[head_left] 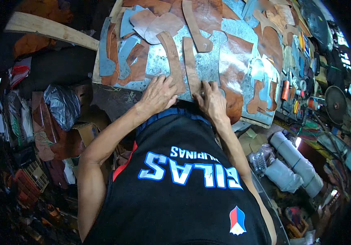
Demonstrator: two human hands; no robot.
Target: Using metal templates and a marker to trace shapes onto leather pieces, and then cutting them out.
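On a metal-topped table [155, 67] lie many cut leather pieces. My left hand [158, 96] is closed at the lower end of a curved brown leather piece [169, 53], its fingers bent over the edge. Just right of it, my right hand [213, 102] has its fingers curled at the lower end of a second brown leather piece [190, 61], narrow and slightly bent. The two pieces lie side by side with a strip of bare metal between them. A similar leather piece [196, 26] with a wide foot lies above. My fingertips are partly hidden.
Rounded leather pieces [163, 26] overlap at the table's far left, and brown leather sheets [236, 61] lie to the right. A wooden plank [53, 30] juts in from the left. Tools and an orange bottle [285, 90] stand beyond the right edge, near wrapped rolls [298, 159] and a fan [335, 104].
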